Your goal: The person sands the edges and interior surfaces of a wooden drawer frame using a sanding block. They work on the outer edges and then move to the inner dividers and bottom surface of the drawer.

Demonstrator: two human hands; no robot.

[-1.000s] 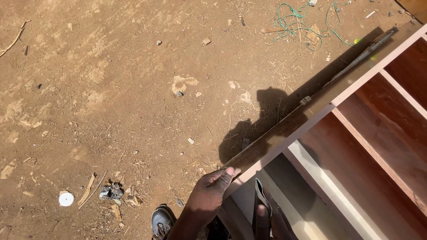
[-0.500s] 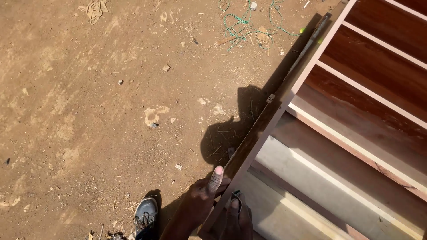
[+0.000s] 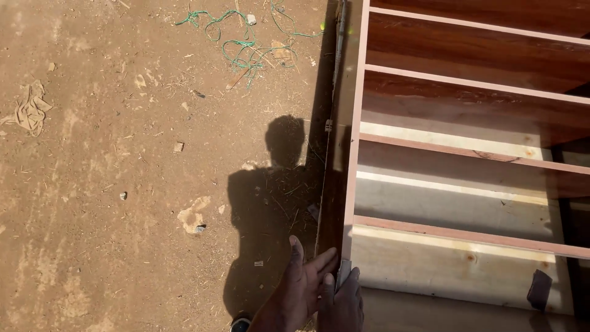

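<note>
Wooden shelf unit (image 3: 353,123), lying on its back on bare dirt, filling the right half of the head view, its pale front edge strip running from the top of the frame down to the hands. Left hand (image 3: 301,289) at the bottom edge, fingers spread flat and pressed against the dark outer side panel (image 3: 335,184) of the unit. Right hand (image 3: 341,304) just beside it, touching it, fingers curled over a small grey block (image 3: 343,272) set against the lower end of the edge strip; whether pinched tight or only pressed there, cannot tell. Inside the unit, reddish-brown shelves (image 3: 479,86) with pale edges crossing from left to right, paler raw board (image 3: 455,267) in the nearest compartment. Along the outer side, a long thin dark bar (image 3: 338,55) lying close beside the panel. Left of the hands, a dark body shadow (image 3: 264,209) across the brown dirt ground (image 3: 92,215). Farther out, tangled green cord (image 3: 239,37) near the top, a crumpled tan rag (image 3: 31,110) at the far left, small stones and wood scraps scattered between.
</note>
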